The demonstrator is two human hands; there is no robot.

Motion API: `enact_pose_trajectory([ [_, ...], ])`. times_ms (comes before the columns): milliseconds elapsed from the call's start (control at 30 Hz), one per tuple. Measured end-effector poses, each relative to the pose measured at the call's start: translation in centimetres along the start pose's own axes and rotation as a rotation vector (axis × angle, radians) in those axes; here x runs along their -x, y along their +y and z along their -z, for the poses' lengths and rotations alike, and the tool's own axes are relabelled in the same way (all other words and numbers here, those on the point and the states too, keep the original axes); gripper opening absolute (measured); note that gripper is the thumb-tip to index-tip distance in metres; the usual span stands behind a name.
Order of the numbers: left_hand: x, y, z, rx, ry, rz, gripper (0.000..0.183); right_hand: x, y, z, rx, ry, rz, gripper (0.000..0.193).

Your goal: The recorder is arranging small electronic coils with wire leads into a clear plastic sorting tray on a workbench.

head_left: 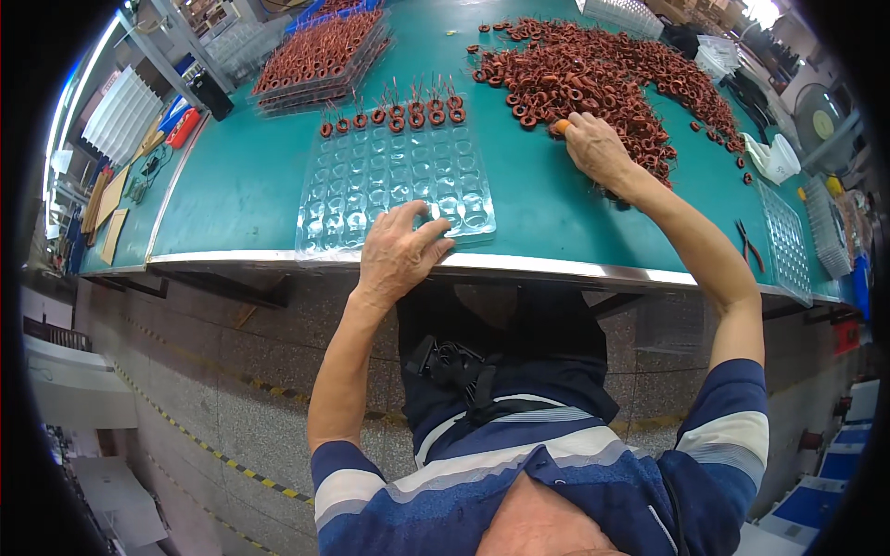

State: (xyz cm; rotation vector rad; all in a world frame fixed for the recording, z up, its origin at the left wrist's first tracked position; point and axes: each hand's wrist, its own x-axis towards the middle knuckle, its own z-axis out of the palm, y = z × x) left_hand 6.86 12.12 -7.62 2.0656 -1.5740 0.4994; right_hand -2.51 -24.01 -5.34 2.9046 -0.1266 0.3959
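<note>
A clear plastic blister tray (pixel 320 199) with round pockets lies at the table's front edge. Copper-wound ring coils (pixel 416 119) stand in its far rows, leads pointing up; the nearer pockets hold none. My left hand (pixel 400 248) rests over the tray's front edge with fingers apart and nothing visible in them. At the near side of a big heap of the same coils (pixel 593 79) is my right hand (pixel 601 153), its fingers curled down at the coils. An orange finger cot (pixel 560 127) covers one digit. Whatever lies between those fingertips is hidden.
Stacked trays full of coils (pixel 320 60) stand at the back left. Pliers (pixel 749 246) and another blister tray (pixel 785 236) lie on the right of the green table (pixel 222 185). A white cup (pixel 777 159) is farther right. A red-and-blue object (pixel 183 125) sits left.
</note>
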Motion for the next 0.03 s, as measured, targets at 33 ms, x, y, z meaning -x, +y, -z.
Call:
enact_pose_trajectory([
  [33, 0.11, -0.14, 0.02, -0.01, -0.002, 0.009, 0.026, -0.43, 0.19, -0.1, -0.022, -0.035, -0.027, 0.034],
])
